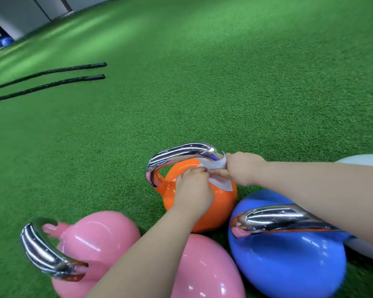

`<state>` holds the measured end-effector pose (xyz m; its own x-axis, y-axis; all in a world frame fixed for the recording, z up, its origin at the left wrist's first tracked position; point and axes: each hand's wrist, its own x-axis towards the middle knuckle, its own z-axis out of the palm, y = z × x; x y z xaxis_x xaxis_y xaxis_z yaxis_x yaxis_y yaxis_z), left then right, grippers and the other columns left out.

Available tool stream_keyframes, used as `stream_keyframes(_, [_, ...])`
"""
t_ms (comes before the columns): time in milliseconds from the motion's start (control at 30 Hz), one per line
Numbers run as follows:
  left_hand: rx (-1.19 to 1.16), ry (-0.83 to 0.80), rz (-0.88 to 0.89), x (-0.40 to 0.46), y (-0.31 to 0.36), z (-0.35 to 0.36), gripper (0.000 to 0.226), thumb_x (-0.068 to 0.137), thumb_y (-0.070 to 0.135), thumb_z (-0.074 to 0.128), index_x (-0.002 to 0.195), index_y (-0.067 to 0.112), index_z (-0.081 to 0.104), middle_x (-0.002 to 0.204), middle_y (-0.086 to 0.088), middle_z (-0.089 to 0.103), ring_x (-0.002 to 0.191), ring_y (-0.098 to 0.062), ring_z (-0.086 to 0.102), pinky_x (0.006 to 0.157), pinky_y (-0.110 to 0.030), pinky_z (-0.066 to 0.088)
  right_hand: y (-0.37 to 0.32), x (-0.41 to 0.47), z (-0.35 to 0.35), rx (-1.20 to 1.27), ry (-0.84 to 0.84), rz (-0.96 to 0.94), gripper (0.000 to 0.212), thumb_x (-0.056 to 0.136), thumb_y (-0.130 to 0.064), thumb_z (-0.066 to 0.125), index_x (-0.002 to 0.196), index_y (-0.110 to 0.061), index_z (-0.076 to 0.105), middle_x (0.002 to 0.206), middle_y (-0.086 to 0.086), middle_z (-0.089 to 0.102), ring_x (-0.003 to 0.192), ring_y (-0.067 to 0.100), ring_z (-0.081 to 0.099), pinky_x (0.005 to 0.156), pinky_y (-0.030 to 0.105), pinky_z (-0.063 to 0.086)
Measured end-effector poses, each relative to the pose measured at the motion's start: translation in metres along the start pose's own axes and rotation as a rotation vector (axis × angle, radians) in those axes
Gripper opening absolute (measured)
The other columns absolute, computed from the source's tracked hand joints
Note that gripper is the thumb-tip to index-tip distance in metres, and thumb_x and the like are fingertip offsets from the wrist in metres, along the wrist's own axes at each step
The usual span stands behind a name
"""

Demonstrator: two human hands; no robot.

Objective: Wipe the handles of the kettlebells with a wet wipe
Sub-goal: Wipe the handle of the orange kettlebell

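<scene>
Nearest me, at about 7 o'clock, sit two pink kettlebells (99,239); the chrome handle (45,250) of the left one is bare, with no wipe on it. At 4 o'clock the blue kettlebell (289,265) lies under my right forearm, its handle (274,218) also uncovered, and a white kettlebell (366,248) peeks out just behind it at 3 o'clock.

Further out, near the centre, is the orange kettlebell (222,198), where I am working. My left hand (194,190) rests over the ball, its grip pinching the lower end of the wet wipe (220,181). My right hand (243,168) has its grip clamped around the right end of the orange bell's handle (185,153), with the wipe wrapped between palm and metal. The left stretch of that handle is uncovered.

I judge the job is in its middle: one handle under the wipe, and I cannot tell whether the others are already clean.

Beyond, at 10 o'clock, two black ropes (52,79) lie well apart from us on the green turf (246,82).
</scene>
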<state>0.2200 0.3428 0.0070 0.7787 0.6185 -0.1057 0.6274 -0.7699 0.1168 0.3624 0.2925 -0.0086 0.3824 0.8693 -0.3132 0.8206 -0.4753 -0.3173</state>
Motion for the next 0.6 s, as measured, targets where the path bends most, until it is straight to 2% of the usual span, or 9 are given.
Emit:
stream_keyframes(67, [-0.002,0.021,-0.013,0.0,-0.001,-0.001,0.051,0.077,0.016,0.027,0.115,0.019,0.062,0.125,0.007,0.055,0.121,-0.022,0.043,0.092,-0.032,0.034,-0.003,0.001,0.004,0.085,0.022,0.041,0.061,0.077,-0.076,0.04,0.082,-0.017,0.055,0.091,0.004,0.064,0.082,0.026,0.058,0.065,0.028,0.04])
stream_keyframes(133, [0.003,0.024,-0.03,0.0,-0.001,-0.001,0.046,0.078,0.014,0.032,0.112,0.018,0.062,0.123,0.004,0.057,0.118,-0.023,0.045,0.091,-0.032,0.036,-0.006,0.0,0.006,0.214,-0.03,0.079,0.055,0.079,-0.071,0.046,0.069,-0.017,0.054,0.077,0.005,0.062,0.068,0.025,0.058,0.056,0.028,0.045])
stream_keyframes(200, [-0.013,0.022,-0.038,0.0,-0.001,-0.002,0.039,0.081,0.011,0.039,0.112,0.018,0.062,0.121,0.001,0.058,0.116,-0.025,0.046,0.09,-0.032,0.036,-0.007,0.001,0.007,0.337,-0.135,0.079,0.052,0.082,-0.062,0.053,0.077,-0.01,0.059,0.069,0.007,0.06,0.057,0.025,0.058,0.05,0.03,0.05])
stream_keyframes(267, [-0.037,0.003,-0.029,-0.002,0.001,-0.004,0.045,0.08,0.017,0.032,0.114,0.019,0.061,0.121,0.001,0.057,0.118,-0.024,0.044,0.089,-0.032,0.035,-0.004,0.002,0.007,0.386,-0.205,0.062,0.039,0.086,-0.049,0.058,0.089,-0.01,0.06,0.066,0.004,0.053,0.054,0.022,0.056,0.048,0.031,0.051])
stream_keyframes(367, [-0.021,-0.05,0.01,-0.005,0.005,-0.004,0.047,0.083,0.019,0.031,0.121,0.023,0.058,0.126,0.005,0.053,0.122,-0.022,0.039,0.092,-0.031,0.03,0.001,0.003,0.004,0.328,-0.235,0.018,0.025,0.091,-0.039,0.055,0.087,-0.014,0.056,0.066,0.004,0.05,0.037,0.01,0.053,0.043,0.026,0.047])
stream_keyframes(400, [-0.018,-0.057,0.029,-0.005,0.005,-0.003,0.043,0.085,0.015,0.036,0.122,0.024,0.057,0.127,0.007,0.052,0.122,-0.021,0.038,0.092,-0.03,0.029,0.002,0.005,0.005,0.302,-0.239,0.016,0.024,0.092,-0.037,0.054,0.09,-0.013,0.057,0.068,0.006,0.054,0.038,0.011,0.056,0.041,0.025,0.046])
stream_keyframes(467, [-0.017,-0.057,0.058,-0.007,0.006,-0.003,0.04,0.087,0.012,0.041,0.122,0.026,0.056,0.127,0.009,0.051,0.122,-0.021,0.037,0.092,-0.03,0.026,0.005,0.009,0.01,0.286,-0.243,0.034,0.026,0.092,-0.032,0.056,0.098,-0.008,0.061,0.083,0.015,0.065,0.063,0.025,0.067,0.037,0.024,0.047])
stream_keyframes(533, [-0.006,-0.069,0.065,-0.007,0.007,-0.002,0.038,0.089,0.013,0.042,0.122,0.026,0.056,0.128,0.01,0.051,0.123,-0.021,0.036,0.093,-0.032,0.026,0.009,0.015,0.014,0.252,-0.253,0.061,0.023,0.091,-0.024,0.056,0.1,-0.004,0.064,0.092,0.018,0.07,0.08,0.032,0.069,0.035,0.021,0.047])
stream_keyframes(600, [-0.004,-0.071,0.075,-0.007,0.008,-0.001,0.039,0.089,0.014,0.041,0.124,0.026,0.055,0.131,0.011,0.049,0.124,-0.02,0.035,0.095,-0.033,0.025,0.011,0.016,0.013,0.174,-0.277,0.061,0.016,0.089,-0.01,0.055,0.097,-0.002,0.066,0.092,0.014,0.072,0.074,0.028,0.069,0.035,0.017,0.045])
